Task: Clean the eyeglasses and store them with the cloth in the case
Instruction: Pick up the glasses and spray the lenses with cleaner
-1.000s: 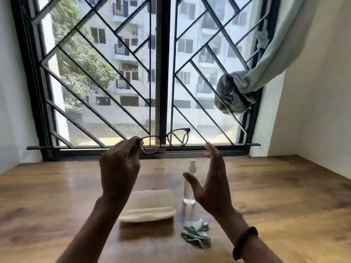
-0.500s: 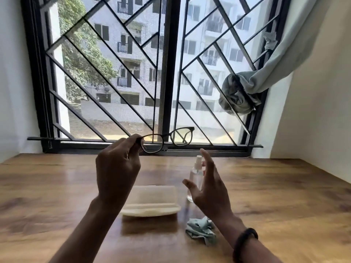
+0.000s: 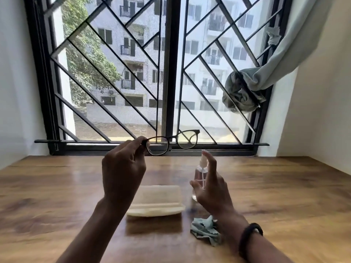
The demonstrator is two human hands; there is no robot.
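Black-framed eyeglasses are held up in the air in front of the window, pinched at their left end by my left hand. My right hand is open with fingers spread, right beside a small clear spray bottle that stands on the wooden table; I cannot tell whether the fingers touch it. A cream glasses case lies open on the table below my left hand. A crumpled pale green cloth lies near my right wrist.
A barred window closes off the far side of the table. A grey-green curtain is knotted and hooked on the bars at the right. White walls stand to either side. A black band circles my right wrist.
My right hand has dropped and moved toward the spray bottle. The left hand keeps the eyeglasses raised. The camera has tilted upward a little.
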